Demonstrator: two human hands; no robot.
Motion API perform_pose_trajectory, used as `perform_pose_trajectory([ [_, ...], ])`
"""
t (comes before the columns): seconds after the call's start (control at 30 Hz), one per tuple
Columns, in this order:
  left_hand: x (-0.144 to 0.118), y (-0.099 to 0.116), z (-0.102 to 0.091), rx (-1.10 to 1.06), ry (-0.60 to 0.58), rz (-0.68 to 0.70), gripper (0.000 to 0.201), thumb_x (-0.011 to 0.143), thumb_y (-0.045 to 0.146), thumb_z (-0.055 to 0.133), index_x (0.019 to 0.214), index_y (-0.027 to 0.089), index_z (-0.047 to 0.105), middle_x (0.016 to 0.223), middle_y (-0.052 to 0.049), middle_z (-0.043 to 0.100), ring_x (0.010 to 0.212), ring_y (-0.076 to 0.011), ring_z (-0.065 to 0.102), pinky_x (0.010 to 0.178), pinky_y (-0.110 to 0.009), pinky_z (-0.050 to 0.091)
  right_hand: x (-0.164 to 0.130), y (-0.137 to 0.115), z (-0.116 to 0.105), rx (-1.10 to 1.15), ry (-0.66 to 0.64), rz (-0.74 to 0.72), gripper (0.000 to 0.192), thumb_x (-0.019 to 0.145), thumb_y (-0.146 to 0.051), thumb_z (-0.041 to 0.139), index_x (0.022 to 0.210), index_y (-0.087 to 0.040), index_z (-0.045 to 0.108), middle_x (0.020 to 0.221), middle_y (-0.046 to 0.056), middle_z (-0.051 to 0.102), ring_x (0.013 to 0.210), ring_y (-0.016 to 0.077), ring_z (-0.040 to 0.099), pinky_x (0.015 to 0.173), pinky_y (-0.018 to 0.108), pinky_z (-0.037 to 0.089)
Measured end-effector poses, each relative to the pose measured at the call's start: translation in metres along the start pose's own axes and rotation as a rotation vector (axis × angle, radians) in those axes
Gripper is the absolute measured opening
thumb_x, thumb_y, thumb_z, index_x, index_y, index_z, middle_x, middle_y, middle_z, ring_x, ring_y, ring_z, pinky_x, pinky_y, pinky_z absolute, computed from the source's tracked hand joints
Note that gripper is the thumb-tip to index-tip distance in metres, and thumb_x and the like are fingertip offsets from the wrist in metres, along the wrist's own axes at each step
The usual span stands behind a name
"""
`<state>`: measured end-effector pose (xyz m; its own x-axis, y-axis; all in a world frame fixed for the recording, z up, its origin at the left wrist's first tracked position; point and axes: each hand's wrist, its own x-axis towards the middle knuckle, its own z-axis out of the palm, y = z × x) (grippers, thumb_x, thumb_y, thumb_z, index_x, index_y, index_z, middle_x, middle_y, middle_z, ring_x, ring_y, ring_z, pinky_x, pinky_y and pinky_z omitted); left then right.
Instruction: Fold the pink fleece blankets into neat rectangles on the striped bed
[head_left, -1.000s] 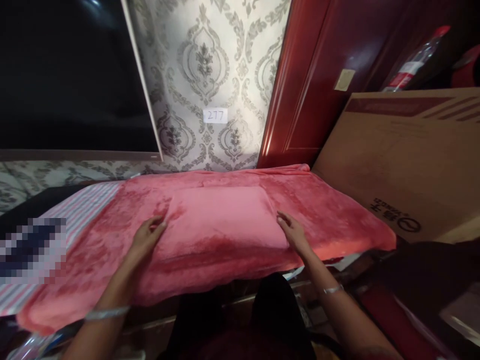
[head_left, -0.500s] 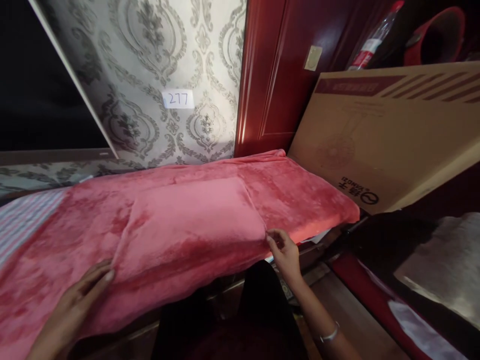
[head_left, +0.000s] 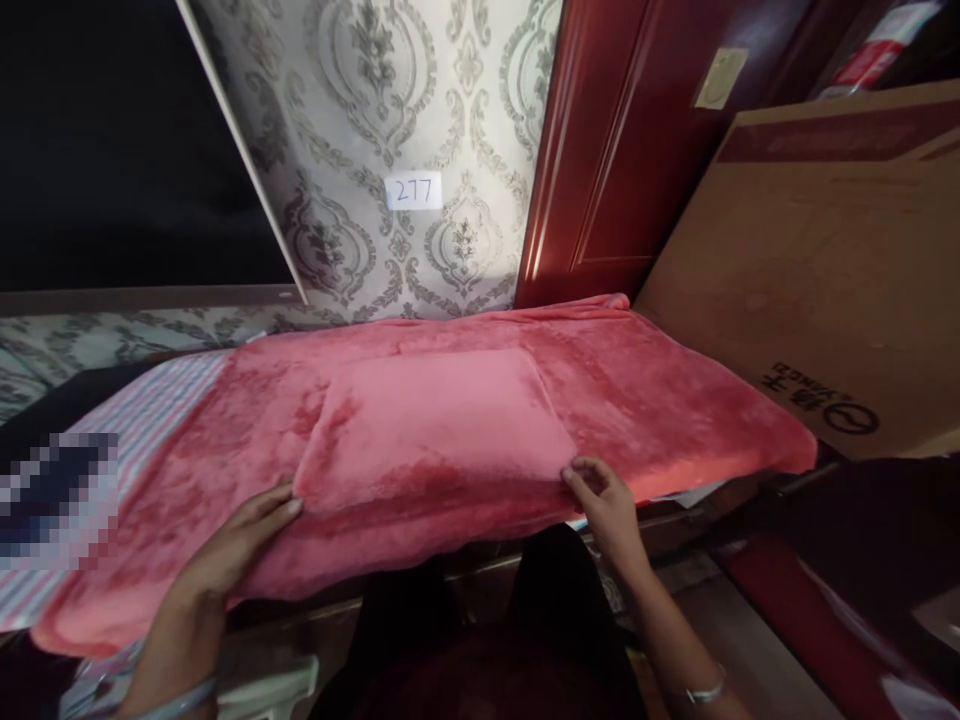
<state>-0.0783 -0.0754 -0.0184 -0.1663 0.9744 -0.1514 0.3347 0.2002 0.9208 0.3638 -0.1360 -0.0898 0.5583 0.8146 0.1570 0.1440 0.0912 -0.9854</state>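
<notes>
A flat pink plush cushion, roughly rectangular, lies on a pink plush blanket. Whether it is stuffed or only folded cloth, I cannot tell. At its near left corner, my left hand is closed, thumb and fingers pinching the edge. My right hand pinches the near right corner between thumb and fingers. The cushion's near edge runs between the two hands, with a darker fold of plush just below it.
A striped cloth shows past the blanket's left end. Behind stand a dark screen, a patterned wall with a paper label, and a red door panel. A large cardboard box leans at the right.
The view has swung left, so everything sits further right, and more of the striped cloth shows. Both hands keep to the same corners of the cushion.
</notes>
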Motion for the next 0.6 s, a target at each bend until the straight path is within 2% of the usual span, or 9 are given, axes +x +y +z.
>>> perform_pose_trajectory([
  [0.07, 0.000, 0.003, 0.001, -0.077, -0.114, -0.014, 0.057, 0.037, 0.060, 0.089, 0.077, 0.022, 0.076, 0.090, -0.008, 0.078, 0.096, -0.0333, 0.071, 0.088, -0.041, 0.058, 0.003, -0.002, 0.002, 0.001, 0.013, -0.018, 0.056, 0.064, -0.070, 0.075, 0.088, -0.021, 0.063, 0.069, 0.001, 0.062, 0.057, 0.0168, 0.055, 0.051, 0.027, 0.046],
  [0.1, 0.001, 0.005, 0.002, -0.123, -0.130, -0.004, 0.056, 0.040, 0.058, 0.089, 0.079, 0.021, 0.076, 0.088, -0.007, 0.078, 0.093, -0.0320, 0.071, 0.084, -0.040, 0.059, 0.005, -0.004, 0.002, -0.002, 0.017, -0.027, 0.055, 0.064, -0.070, 0.076, 0.086, -0.021, 0.063, 0.069, 0.001, 0.061, 0.058, 0.0169, 0.055, 0.053, 0.028, 0.046],
  [0.23, 0.004, 0.005, 0.003, -0.329, -0.053, 0.101, 0.048, 0.049, 0.052, 0.089, 0.083, 0.022, 0.073, 0.080, -0.001, 0.074, 0.076, -0.0212, 0.068, 0.072, -0.030, 0.057, 0.015, -0.013, -0.005, -0.017, 0.030, -0.066, 0.048, 0.066, -0.066, 0.076, 0.074, -0.022, 0.060, 0.065, -0.001, 0.059, 0.059, 0.0157, 0.054, 0.056, 0.027, 0.046],
  [0.33, 0.005, 0.000, 0.003, -0.308, 0.020, 0.107, 0.042, 0.047, 0.049, 0.089, 0.071, 0.021, 0.067, 0.066, 0.004, 0.066, 0.061, -0.0140, 0.060, 0.061, -0.023, 0.052, 0.019, -0.015, -0.014, -0.029, 0.025, -0.073, 0.046, 0.068, -0.065, 0.076, 0.074, -0.022, 0.059, 0.061, -0.003, 0.057, 0.055, 0.0150, 0.053, 0.053, 0.026, 0.044],
  [0.43, 0.002, -0.006, 0.001, -0.162, 0.017, 0.030, 0.045, 0.042, 0.051, 0.089, 0.065, 0.020, 0.066, 0.064, 0.002, 0.065, 0.062, -0.0162, 0.059, 0.058, -0.025, 0.052, 0.015, -0.012, -0.017, -0.017, -0.047, -0.011, 0.051, 0.065, -0.070, 0.076, 0.070, -0.023, 0.057, 0.055, -0.002, 0.056, 0.051, 0.0157, 0.052, 0.050, 0.027, 0.043],
  [0.6, 0.003, -0.014, -0.005, -0.139, 0.129, -0.059, 0.059, 0.036, 0.053, 0.089, 0.083, 0.021, 0.072, 0.088, -0.001, 0.074, 0.085, -0.0219, 0.068, 0.067, -0.025, 0.055, 0.008, -0.009, -0.013, 0.045, -0.080, 0.026, 0.053, 0.063, -0.070, 0.078, 0.069, -0.022, 0.057, 0.055, -0.002, 0.057, 0.052, 0.0164, 0.053, 0.053, 0.028, 0.045],
])
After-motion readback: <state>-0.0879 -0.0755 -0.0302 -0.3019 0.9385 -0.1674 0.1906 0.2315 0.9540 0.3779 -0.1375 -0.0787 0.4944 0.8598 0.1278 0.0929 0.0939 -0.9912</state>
